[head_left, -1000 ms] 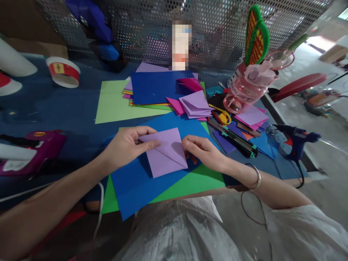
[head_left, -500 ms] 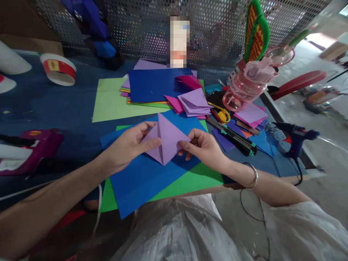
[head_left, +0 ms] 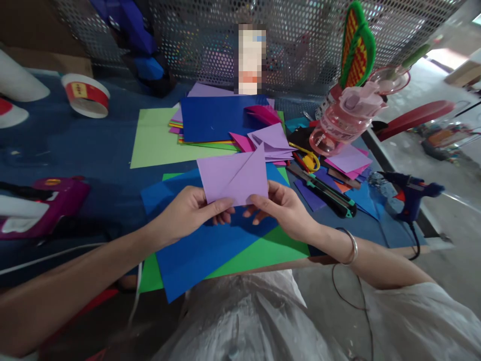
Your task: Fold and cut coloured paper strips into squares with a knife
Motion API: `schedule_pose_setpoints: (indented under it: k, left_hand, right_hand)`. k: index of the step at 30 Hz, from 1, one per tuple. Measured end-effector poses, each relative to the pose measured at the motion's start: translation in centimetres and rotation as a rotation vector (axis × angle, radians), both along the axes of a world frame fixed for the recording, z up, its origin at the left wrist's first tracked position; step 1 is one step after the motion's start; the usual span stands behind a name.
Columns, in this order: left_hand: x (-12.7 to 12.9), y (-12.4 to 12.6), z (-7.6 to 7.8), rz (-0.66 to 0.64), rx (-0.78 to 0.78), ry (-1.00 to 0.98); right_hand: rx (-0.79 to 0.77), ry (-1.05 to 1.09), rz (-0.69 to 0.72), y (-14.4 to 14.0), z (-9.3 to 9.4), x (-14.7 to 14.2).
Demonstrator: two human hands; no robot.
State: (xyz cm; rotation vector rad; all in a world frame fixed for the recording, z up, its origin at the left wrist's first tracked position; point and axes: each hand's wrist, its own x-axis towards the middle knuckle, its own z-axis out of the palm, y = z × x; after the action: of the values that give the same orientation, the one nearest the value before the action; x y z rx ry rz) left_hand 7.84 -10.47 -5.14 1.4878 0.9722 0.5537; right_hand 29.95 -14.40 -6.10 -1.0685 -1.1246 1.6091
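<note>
Two hands hold one folded lilac paper sheet (head_left: pixel 233 174) above a blue paper sheet (head_left: pixel 210 240) that lies on a green paper sheet (head_left: pixel 263 250) at the near edge of the blue-covered table (head_left: pixel 93 150). The lilac piece is raised and roughly upright, its long axis running left to right, with a pointed corner directed up and to the right and a diagonal crease crossing its face. The left hand (head_left: pixel 191 213) pinches the lower left edge, thumb on the front face. The right hand (head_left: pixel 281 205) pinches the lower right edge, fingers curled behind. The paper therefore stands above and between both hands. A stack of folded lilac and pink paper pieces (head_left: pixel 268 143) lies beyond it, well apart.
</note>
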Motion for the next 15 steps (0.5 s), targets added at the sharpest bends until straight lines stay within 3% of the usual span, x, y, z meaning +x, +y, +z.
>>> schedule_pose_setpoints:
  k: [4, 7, 15]
  left_hand:
    - [-0.1, -0.3, -0.3, -0.077, 0.039, 0.067]
    - [-0.3, -0.2, -0.5, -0.101, 0.034, 0.092]
    - [-1.0, 0.8, -1.0, -0.079, 0.002, 0.122]
  right_hand:
    - [-0.06, -0.121, 0.134, -0.2, 0.1, -0.2]
    - [-0.062, -0.198, 0.138, -0.1, 0.1, 0.0]
    - [0.243, -0.307, -0.005, 0.3, 0.2, 0.8]
